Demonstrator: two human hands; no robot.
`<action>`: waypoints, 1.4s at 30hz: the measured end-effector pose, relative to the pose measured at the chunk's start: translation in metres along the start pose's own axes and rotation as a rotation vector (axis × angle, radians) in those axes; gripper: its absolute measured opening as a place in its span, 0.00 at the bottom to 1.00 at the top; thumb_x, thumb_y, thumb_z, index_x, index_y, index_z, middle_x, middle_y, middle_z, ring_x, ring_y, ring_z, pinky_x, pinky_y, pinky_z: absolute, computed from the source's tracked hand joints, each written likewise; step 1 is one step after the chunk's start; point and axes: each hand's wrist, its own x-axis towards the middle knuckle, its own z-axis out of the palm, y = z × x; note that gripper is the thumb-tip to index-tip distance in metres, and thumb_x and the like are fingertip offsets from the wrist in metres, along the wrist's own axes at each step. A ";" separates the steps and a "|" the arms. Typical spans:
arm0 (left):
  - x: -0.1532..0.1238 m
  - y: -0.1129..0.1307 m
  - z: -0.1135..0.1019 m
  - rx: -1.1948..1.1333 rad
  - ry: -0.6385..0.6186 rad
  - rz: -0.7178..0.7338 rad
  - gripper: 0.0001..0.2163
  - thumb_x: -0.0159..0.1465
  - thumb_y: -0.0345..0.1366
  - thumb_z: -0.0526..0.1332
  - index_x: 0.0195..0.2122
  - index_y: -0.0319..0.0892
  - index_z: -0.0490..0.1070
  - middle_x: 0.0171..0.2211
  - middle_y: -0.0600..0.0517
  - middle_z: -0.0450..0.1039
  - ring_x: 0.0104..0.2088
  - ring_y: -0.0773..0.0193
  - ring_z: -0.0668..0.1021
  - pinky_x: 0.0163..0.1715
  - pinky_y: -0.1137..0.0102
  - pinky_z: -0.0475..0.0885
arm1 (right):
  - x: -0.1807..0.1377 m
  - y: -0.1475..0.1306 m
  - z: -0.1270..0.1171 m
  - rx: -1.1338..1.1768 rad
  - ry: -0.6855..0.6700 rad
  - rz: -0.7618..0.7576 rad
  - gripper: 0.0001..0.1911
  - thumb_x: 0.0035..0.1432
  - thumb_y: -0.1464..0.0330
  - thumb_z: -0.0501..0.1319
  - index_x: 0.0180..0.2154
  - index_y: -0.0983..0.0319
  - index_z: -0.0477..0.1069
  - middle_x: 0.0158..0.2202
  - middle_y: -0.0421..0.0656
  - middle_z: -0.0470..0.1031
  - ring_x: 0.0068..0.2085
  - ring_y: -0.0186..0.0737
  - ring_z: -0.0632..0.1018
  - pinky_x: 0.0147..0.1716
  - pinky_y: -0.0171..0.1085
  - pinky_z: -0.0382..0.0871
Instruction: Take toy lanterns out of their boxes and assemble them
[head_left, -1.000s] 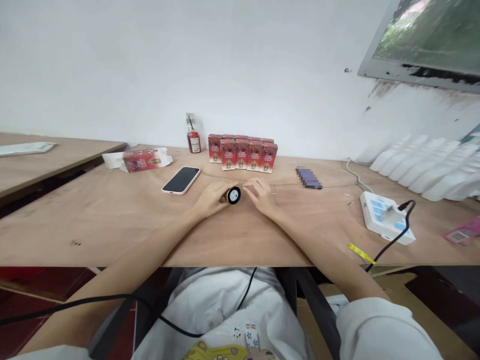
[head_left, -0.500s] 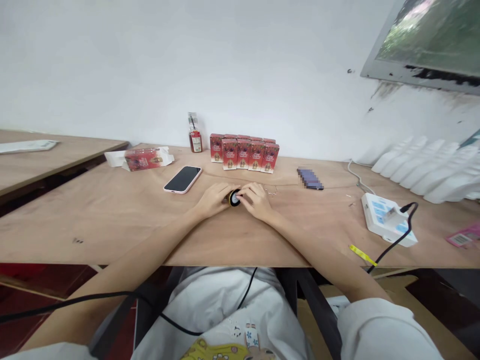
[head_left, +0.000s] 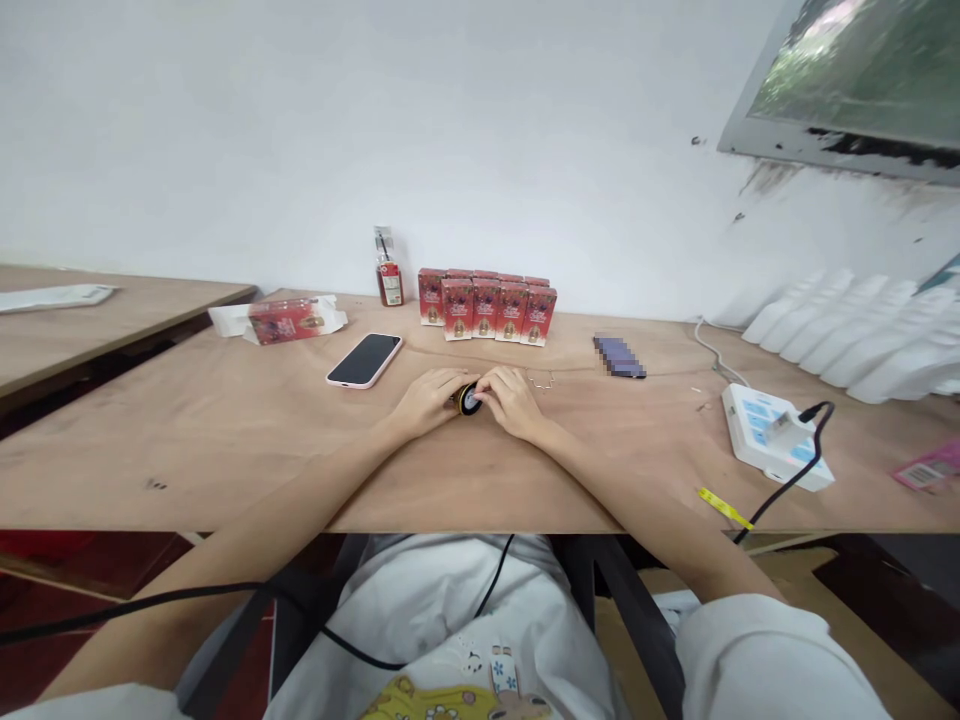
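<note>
Between my hands, just above the wooden table (head_left: pixel 480 480), is a small round black-and-gold object (head_left: pixel 470 402) with a pale disc on the end facing me. My left hand (head_left: pixel 429 402) grips it from the left, fingers curled around its side. The fingers of my right hand (head_left: pixel 511 400) are bent together, their tips at the pale disc; whether they pinch something small there I cannot make out. A thin bent wire-like piece (head_left: pixel 541 381) lies beyond my right hand. To the left rests a phone (head_left: pixel 365 360) with a pink edge.
Several red boxes (head_left: pixel 486 308) stand in rows near the wall, beside a small bottle (head_left: pixel 390 284). An opened red box (head_left: pixel 285 320) lies at the left. Rightward are a blurred-out dark item (head_left: pixel 619 357), a yellow strip (head_left: pixel 724 508), a white power strip (head_left: pixel 814 470) and white shapes (head_left: pixel 847 345).
My right fingertips have shifted slightly over the pale disc, and the round object is turned a little. My left hand keeps its hold. The view has shifted very slightly.
</note>
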 end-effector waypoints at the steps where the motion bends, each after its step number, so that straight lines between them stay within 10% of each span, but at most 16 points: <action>1: 0.001 0.000 -0.001 -0.010 0.018 -0.016 0.18 0.62 0.34 0.56 0.54 0.42 0.65 0.49 0.44 0.73 0.51 0.56 0.73 0.48 0.62 0.68 | 0.001 0.003 -0.002 0.024 0.019 0.018 0.11 0.65 0.64 0.51 0.34 0.62 0.67 0.34 0.45 0.73 0.38 0.40 0.71 0.40 0.39 0.60; 5: 0.002 -0.003 -0.003 -0.046 0.065 -0.065 0.20 0.60 0.34 0.58 0.54 0.41 0.64 0.49 0.44 0.72 0.49 0.55 0.74 0.48 0.61 0.68 | 0.005 0.024 -0.018 0.185 0.017 0.169 0.10 0.64 0.65 0.51 0.33 0.62 0.67 0.35 0.44 0.72 0.37 0.38 0.71 0.41 0.38 0.63; 15: 0.001 -0.006 -0.003 -0.009 0.058 -0.059 0.21 0.59 0.33 0.58 0.55 0.41 0.64 0.48 0.45 0.72 0.48 0.54 0.74 0.46 0.61 0.69 | 0.002 0.072 -0.063 0.250 -0.636 0.566 0.06 0.51 0.69 0.59 0.26 0.64 0.71 0.31 0.43 0.79 0.33 0.37 0.76 0.35 0.33 0.66; 24: 0.001 -0.007 -0.001 -0.025 0.076 -0.024 0.19 0.61 0.34 0.58 0.54 0.41 0.64 0.47 0.45 0.73 0.47 0.55 0.74 0.46 0.61 0.69 | -0.005 0.086 -0.063 -0.058 -0.501 0.581 0.04 0.46 0.75 0.58 0.26 0.63 0.72 0.25 0.42 0.75 0.29 0.37 0.73 0.29 0.33 0.61; 31: 0.001 -0.005 0.000 -0.027 0.075 0.003 0.18 0.62 0.35 0.58 0.54 0.41 0.64 0.47 0.44 0.73 0.46 0.55 0.75 0.46 0.62 0.69 | 0.003 0.022 -0.025 -0.004 -0.004 0.039 0.09 0.61 0.65 0.56 0.33 0.62 0.70 0.31 0.43 0.73 0.32 0.37 0.71 0.37 0.37 0.62; 42: 0.001 -0.003 0.002 0.000 0.062 0.075 0.17 0.63 0.36 0.57 0.53 0.40 0.64 0.46 0.43 0.73 0.46 0.56 0.75 0.45 0.63 0.70 | 0.001 0.001 -0.005 -0.084 -0.001 -0.142 0.10 0.63 0.65 0.55 0.31 0.61 0.69 0.32 0.44 0.74 0.34 0.39 0.70 0.36 0.39 0.59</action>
